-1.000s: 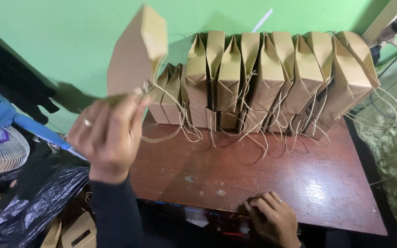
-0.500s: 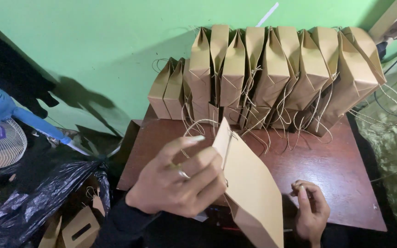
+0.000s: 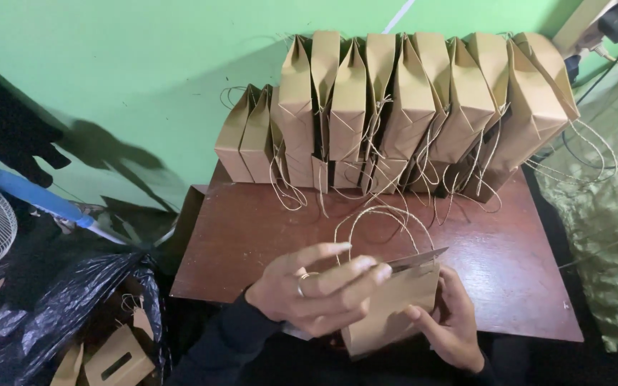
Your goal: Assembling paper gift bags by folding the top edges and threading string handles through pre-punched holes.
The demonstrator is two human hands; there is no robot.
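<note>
Both hands, left hand [image 3: 316, 297] & right hand [image 3: 452, 325], grip paper bag [image 3: 395, 304] at table [image 3: 252, 236] front edge.

brown paper bag [image 3: 395, 304] | flat-folded, tilted | twine handle loops up | over table's near edge

Dark red-brown wooden table [image 3: 266, 236], row of brown paper bags [image 3: 395, 114] along its back edge

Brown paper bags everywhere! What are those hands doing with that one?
A person holds a flat brown paper bag with twine handles over the dark red wooden table. The left hand grips its top edge, the right hand supports it from below. A row of finished brown paper bags leans against the green wall behind.
</note>
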